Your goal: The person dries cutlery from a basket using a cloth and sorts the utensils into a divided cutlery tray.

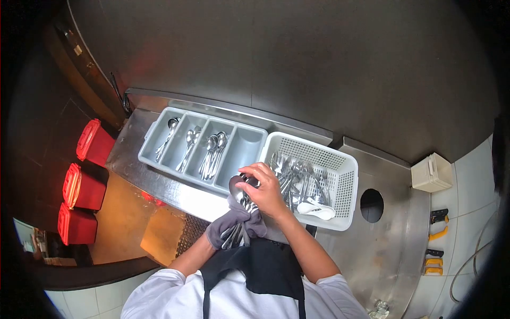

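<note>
My left hand [222,232], covered by a grey cloth [245,217], is closed around a bundle of spoons [234,234] in front of my apron. At the top of that bundle, my right hand [264,192] curls its thumb and fingers around the large spoon heads. Just beyond is a grey cutlery tray [183,178] with several compartments. Spoons [213,154] lie in its three left compartments, and the bottom shows in the right one. Beside it, a white perforated basket [344,186] contains mixed forks and spoons [292,173] and white soup spoons [317,209].
The steel counter [366,255] has a round black hole [372,206] at right. A cream container [432,173] is mounted near the wall corner, above knives with yellow and black handles [436,234]. Red lidded bins [85,186] stand at left. A dark wall [297,64] rises behind.
</note>
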The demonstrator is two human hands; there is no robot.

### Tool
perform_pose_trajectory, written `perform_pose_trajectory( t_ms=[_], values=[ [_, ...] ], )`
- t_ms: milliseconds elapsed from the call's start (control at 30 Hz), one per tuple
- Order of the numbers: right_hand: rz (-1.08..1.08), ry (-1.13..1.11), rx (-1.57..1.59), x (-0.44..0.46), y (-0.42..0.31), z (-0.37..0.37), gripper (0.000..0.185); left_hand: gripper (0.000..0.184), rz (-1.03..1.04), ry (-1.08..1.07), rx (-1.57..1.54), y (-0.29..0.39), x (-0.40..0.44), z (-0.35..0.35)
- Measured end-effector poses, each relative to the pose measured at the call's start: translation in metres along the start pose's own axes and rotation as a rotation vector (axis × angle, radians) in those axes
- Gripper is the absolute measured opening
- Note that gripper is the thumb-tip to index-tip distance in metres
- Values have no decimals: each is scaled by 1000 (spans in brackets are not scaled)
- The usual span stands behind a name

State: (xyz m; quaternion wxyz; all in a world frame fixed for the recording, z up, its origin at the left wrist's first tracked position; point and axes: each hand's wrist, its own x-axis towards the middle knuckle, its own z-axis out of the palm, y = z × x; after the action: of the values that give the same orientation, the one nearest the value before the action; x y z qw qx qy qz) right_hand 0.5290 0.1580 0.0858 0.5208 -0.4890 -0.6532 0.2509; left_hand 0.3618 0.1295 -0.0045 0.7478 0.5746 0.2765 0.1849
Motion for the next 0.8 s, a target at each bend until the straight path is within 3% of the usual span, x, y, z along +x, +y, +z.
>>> perform_pose_trajectory(
  t_ms=[67, 200, 333, 367, 600, 800],
  values=[
    [90, 12, 105, 0, -7, -2, 37, 19, -17, 9, -57, -2, -2, -1],
    [65, 10, 97, 4, -9, -5, 36, 19, -36, 23, -135, -5, -6, -1],
    [49, -108, 149, 3, -9, -5, 25, 20, -44, 26, -175, -8, -4, -3],
    [-27, -61, 43, 0, -5, -9, 23, 20, -44, 28, -188, -8, -5, -5],
    [31, -313, 76, -11, 12, -35, 27, 20, -28, 41, -222, -10, -9, -13],
    [-27, -415, -147, 4, 3, -33, 17, 21, -29, 35, -248, -6, -6, -16]
  ],
)
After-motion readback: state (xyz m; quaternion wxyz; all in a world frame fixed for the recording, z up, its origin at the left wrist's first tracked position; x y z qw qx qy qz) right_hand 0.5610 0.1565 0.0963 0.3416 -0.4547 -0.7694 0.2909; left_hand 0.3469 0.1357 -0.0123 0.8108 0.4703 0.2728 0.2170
